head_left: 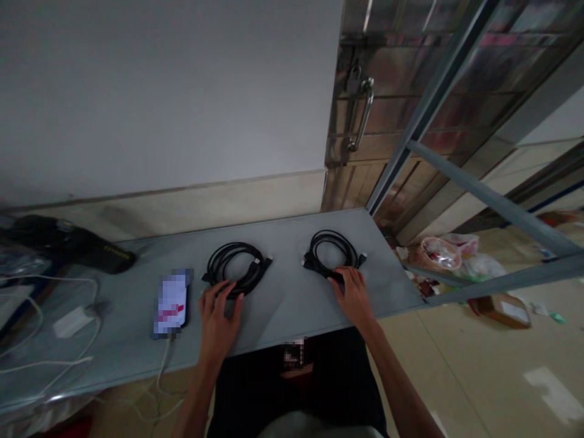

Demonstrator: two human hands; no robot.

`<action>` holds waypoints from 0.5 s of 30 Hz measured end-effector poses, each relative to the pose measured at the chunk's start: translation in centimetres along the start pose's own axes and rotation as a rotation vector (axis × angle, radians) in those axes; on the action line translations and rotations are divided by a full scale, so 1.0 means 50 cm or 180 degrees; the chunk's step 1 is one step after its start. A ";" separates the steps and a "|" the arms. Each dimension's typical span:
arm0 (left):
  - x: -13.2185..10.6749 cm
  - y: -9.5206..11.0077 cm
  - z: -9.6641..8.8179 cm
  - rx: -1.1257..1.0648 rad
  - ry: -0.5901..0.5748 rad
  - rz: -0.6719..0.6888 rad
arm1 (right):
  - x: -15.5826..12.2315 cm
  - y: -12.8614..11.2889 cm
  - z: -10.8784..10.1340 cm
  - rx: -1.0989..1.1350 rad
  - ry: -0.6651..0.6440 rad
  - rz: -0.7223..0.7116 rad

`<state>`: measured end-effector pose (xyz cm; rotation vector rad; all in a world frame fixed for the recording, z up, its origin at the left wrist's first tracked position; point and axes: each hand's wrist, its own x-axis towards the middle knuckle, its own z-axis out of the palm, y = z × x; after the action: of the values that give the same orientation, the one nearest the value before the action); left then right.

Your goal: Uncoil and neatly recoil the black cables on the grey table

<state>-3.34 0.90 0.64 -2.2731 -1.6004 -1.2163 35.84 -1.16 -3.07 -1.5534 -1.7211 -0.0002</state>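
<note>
Two coiled black cables lie on the grey tabletop (279, 304), apart from each other. The left coiled cable (249, 284) is the thicker bundle, and its plug ends show at the right and left sides. At its near edge rests my left hand (219, 317), fingers spread and thumb apart, the fingertips touching the loops. My right hand (354, 298) has its fingers and thumb closed on the near side of the right coiled cable (314, 248). Plugs stick out on both sides of this coil; part of its near edge is hidden by my fingers.
Left of the coils lies a phone (172, 303) with a white cord plugged in. Further left are a white adapter (73, 321), loose white cords and a black bottle-like object (98, 246). A metal frame (493, 188) stands at the right; a basket (438, 253) sits beyond it.
</note>
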 end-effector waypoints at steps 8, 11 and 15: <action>-0.004 -0.005 -0.002 -0.0217 0.0035 -0.0082 | 0.010 -0.012 -0.013 0.0214 0.0032 0.0167; -0.009 -0.008 -0.003 -0.0279 0.0012 -0.0106 | 0.035 -0.014 -0.026 0.0286 0.0070 0.0328; -0.015 -0.011 -0.002 -0.0306 0.0046 -0.0072 | 0.106 -0.024 -0.068 0.0296 0.0239 0.0496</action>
<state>-3.95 0.53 0.04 -2.3029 -1.6002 -1.3399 37.09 1.29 2.72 -1.5946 -1.5175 0.0979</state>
